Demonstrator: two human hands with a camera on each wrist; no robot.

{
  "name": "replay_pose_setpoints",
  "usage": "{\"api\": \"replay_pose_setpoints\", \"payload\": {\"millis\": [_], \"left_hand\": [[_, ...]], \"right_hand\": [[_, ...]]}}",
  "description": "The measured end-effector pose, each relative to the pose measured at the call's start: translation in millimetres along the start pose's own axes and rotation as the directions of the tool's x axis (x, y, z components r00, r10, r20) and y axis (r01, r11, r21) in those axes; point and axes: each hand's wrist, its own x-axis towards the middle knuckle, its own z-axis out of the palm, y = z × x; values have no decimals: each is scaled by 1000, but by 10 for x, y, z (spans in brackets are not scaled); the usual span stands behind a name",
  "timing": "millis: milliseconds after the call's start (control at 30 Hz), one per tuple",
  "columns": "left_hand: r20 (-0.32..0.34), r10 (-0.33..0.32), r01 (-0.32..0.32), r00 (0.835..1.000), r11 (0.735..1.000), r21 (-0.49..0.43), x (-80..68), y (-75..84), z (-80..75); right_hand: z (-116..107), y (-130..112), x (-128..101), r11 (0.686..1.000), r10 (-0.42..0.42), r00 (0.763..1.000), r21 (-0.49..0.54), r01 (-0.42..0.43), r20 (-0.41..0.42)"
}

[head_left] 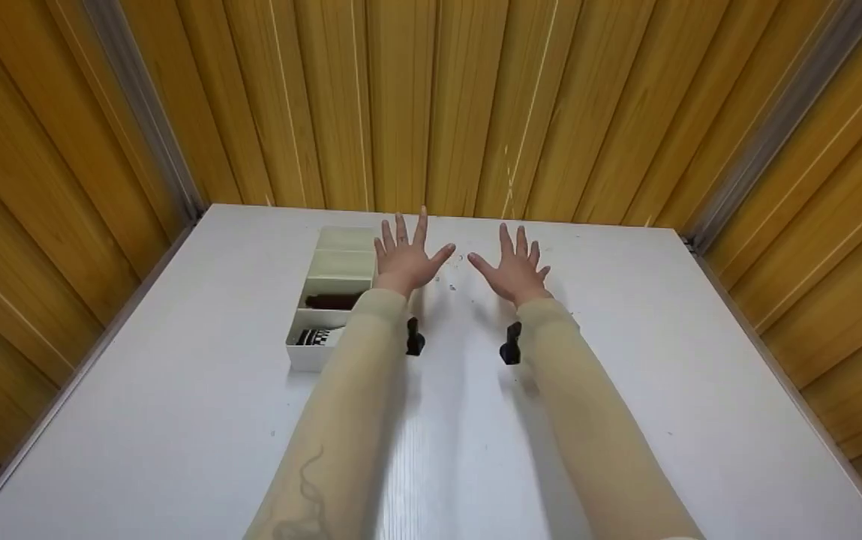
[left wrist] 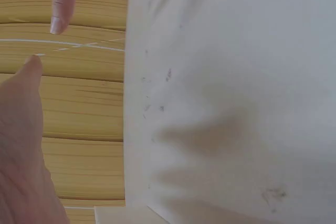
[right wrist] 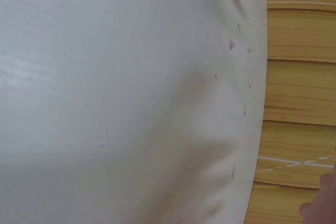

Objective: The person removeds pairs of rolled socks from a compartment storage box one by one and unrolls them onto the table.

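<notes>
Holds out the left hand [head_left: 406,264] and right hand [head_left: 516,276] over the white tabletop [head_left: 701,420], with straight, widely spread fingers and thumbs pointing toward each other across a gap, gripping nothing in either. Near the left hand, partly hidden by it and its sleeve [head_left: 348,405], a pale tray [head_left: 304,358] with compartments in a row: in the nearest, a black-and-white patterned item [head_left: 316,337]; in the next, a dark brown item [head_left: 329,301].
</notes>
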Motion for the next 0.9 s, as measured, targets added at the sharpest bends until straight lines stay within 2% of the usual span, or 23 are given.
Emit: {"api": "replay_pose_setpoints", "payload": {"millis": [133, 233, 333, 500, 633, 700, 833, 900], "left_hand": [[3, -23, 23, 1000, 989, -143, -47, -65, -143], [8, -50, 50, 999, 972, -229, -98, -125, -267], [16, -77, 79, 997, 953, -292, -171, -201, -401], [22, -97, 98, 995, 923, -371, -337, -438, -620], [14, -87, 84, 996, 894, -441, -504, -726, -762], [11, -90, 84, 996, 876, -475, -597, -884, -813], [26, -151, 141, 988, 830, -540, -790, -1162, -878], [42, -190, 180, 981, 802, -570, -878, -1284, -893]], "right_hand": [[8, -58, 3, 993, -19, 1000, 120, 20, -11], [49, -109, 3, 972, -52, 998, 227, 55, -21], [99, -171, -13, 937, -104, 994, 330, 111, -38], [183, -337, -78, 853, -164, 985, 494, 167, -50], [268, -500, -158, 764, -196, 978, 615, 196, -69], [313, -574, -212, 710, -206, 975, 673, 208, -84], [393, -718, -320, 572, -206, 974, 797, 195, -90], [430, -791, -365, 492, -207, 975, 854, 172, -78]]}}
